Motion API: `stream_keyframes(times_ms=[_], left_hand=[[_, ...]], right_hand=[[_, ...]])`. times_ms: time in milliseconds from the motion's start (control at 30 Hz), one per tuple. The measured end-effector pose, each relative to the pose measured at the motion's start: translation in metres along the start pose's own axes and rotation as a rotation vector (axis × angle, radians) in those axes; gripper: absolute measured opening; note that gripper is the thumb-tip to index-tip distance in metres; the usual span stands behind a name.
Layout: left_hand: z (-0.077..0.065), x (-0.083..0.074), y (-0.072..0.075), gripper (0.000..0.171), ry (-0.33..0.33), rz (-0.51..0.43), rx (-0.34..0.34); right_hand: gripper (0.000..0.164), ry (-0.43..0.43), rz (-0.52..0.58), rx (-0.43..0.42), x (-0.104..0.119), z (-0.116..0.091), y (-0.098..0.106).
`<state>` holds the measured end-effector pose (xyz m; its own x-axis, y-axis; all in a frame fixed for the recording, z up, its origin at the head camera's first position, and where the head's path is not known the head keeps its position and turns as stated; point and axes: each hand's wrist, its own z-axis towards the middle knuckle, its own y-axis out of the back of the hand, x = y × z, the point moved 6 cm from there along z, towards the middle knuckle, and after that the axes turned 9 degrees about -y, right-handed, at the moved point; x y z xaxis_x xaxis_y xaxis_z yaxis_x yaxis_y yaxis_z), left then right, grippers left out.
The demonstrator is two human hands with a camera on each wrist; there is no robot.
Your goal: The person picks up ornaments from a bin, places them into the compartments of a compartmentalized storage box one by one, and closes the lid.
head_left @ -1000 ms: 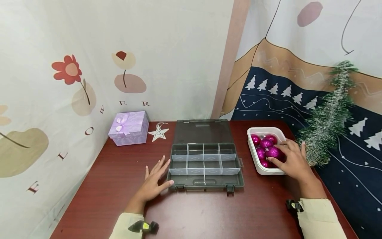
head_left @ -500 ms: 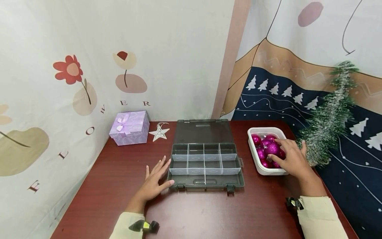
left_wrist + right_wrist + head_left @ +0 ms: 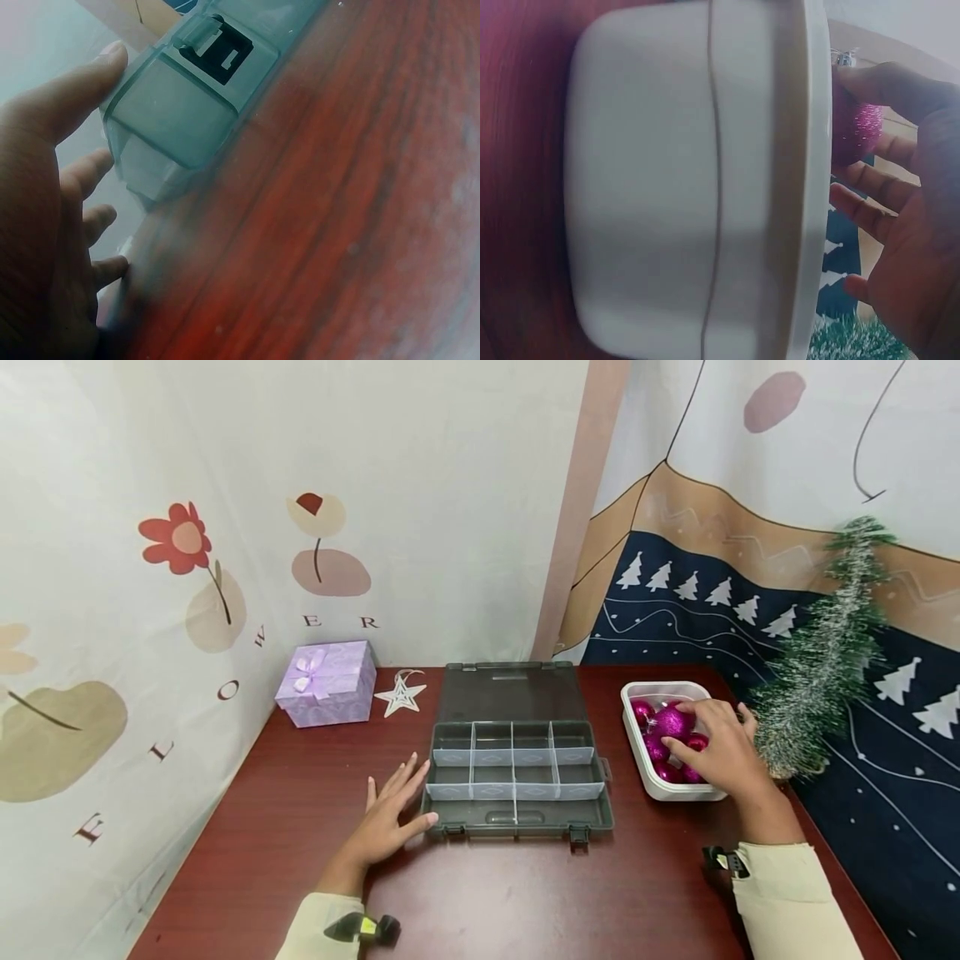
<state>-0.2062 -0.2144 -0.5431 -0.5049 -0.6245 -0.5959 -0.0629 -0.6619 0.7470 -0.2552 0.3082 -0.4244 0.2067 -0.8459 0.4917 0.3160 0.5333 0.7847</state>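
My right hand [image 3: 726, 745] pinches a glittery magenta Christmas bauble [image 3: 672, 722] between thumb and fingers, over the white plastic tub [image 3: 636, 753]. In the right wrist view the bauble [image 3: 855, 127] shows past the tub's rim, its silver cap upward. Several more magenta baubles [image 3: 667, 772] lie in the tub. With fingers spread, my left hand [image 3: 386, 817] rests at the left side of a dark see-through compartment box [image 3: 517, 818]. That box lies with its lid [image 3: 510, 692] laid back, and pale dividers split it. The left wrist view shows the thumb at the box's corner.
At the back left stand a lilac gift box [image 3: 327, 685] with a bow and, beside it, a white star ornament [image 3: 401, 695]. A small frosted Christmas tree [image 3: 821, 660] is close beyond my right hand. Printed curtains border the reddish wooden table [image 3: 510, 902].
My right hand has lifted the bauble from among the others and moved it slightly left, toward the back of the tub. The left hand stays in place.
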Motion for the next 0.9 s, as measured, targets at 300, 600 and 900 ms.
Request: stream_keyframes(times_ms=[300,600,900], left_hand=[[-0.002,0.001,0.001,0.087,0.012,0.008,0.005],[-0.002,-0.001,0.001,0.087,0.007,0.0,0.005],[-0.001,-0.002,0.002,0.087,0.005,-0.01,0.001]], right_hand=[[0.052,0.071,0.095,-0.043,0.017,0.006,-0.009],[0.053,0.106,0.143,-0.026,0.034,0.014,-0.021],[0.053,0.1,0.207,0.043,0.062,0.022,-0.037]])
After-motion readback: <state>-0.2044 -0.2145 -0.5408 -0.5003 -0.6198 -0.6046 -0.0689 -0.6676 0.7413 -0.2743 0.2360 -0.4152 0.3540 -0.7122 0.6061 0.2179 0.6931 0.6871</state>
